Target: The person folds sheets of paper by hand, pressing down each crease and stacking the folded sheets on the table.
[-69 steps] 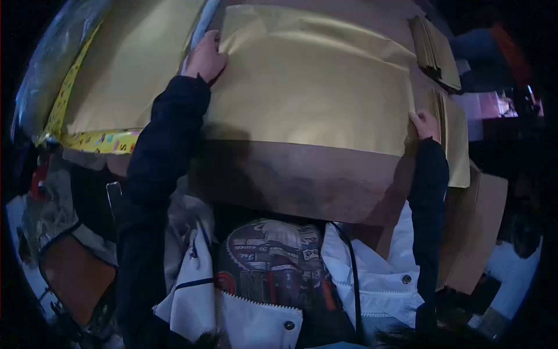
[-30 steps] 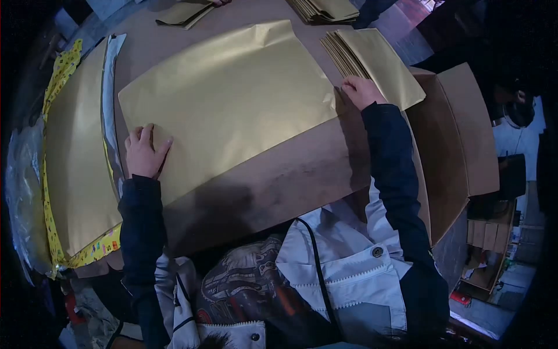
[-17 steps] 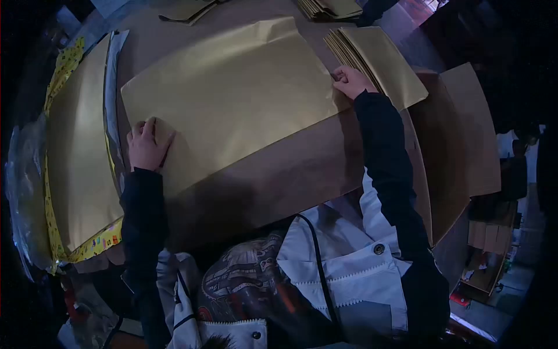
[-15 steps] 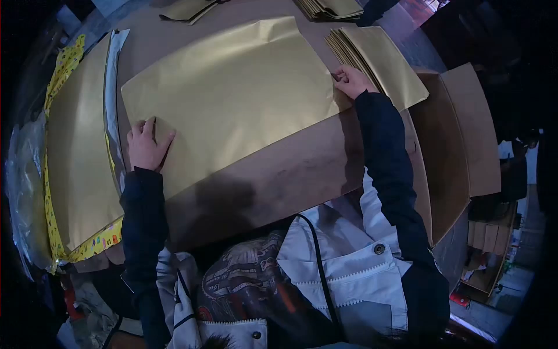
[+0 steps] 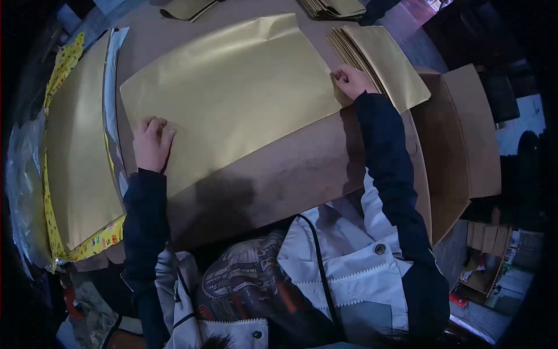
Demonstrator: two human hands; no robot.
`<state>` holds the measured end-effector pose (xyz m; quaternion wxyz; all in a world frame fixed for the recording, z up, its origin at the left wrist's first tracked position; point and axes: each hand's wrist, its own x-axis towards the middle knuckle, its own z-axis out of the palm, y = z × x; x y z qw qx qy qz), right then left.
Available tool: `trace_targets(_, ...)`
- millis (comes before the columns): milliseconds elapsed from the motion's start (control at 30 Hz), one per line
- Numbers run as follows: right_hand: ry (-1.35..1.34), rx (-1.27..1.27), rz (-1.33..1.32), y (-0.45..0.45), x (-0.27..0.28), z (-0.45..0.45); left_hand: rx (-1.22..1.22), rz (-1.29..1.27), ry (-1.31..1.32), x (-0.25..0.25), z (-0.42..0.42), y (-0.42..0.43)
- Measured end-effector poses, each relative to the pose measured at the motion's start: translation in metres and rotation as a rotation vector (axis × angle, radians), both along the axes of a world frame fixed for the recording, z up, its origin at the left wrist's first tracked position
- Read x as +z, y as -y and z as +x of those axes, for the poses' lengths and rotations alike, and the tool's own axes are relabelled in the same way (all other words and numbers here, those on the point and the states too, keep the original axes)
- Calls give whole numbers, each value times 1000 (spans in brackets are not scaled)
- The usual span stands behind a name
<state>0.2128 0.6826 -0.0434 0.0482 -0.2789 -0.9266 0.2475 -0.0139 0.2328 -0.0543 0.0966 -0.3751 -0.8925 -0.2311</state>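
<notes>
A large sheet of gold paper (image 5: 232,99) lies at a slant across the brown work surface, slightly creased near its far edge. On its left part rests my left hand (image 5: 152,144), fingers bent and drawn together against the paper, the tips partly hidden. At the right edge, my right hand (image 5: 352,82) pinches the sheet between thumb and fingers. Just beyond that hand sits a stack of folded gold paper (image 5: 392,67).
To the left lies a stack of flat gold sheets (image 5: 84,145) on yellow printed wrapping (image 5: 96,243), beside clear plastic (image 5: 26,186). More folded gold paper (image 5: 334,7) lies at the far edge. An open cardboard box (image 5: 444,145) stands at the right.
My left hand has shifted slightly right, and its spread fingers have curled closer together. My right hand stays at the sheet's right edge, almost unmoved.
</notes>
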Motion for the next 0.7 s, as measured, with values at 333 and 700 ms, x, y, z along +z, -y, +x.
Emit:
trace_targets(333,-26,26,114,6,5,6,-81,-217,33,23,22,-6)
trace_targets(700,-191,475,373,144,6,55,-125,-225,216,33,28,-20)
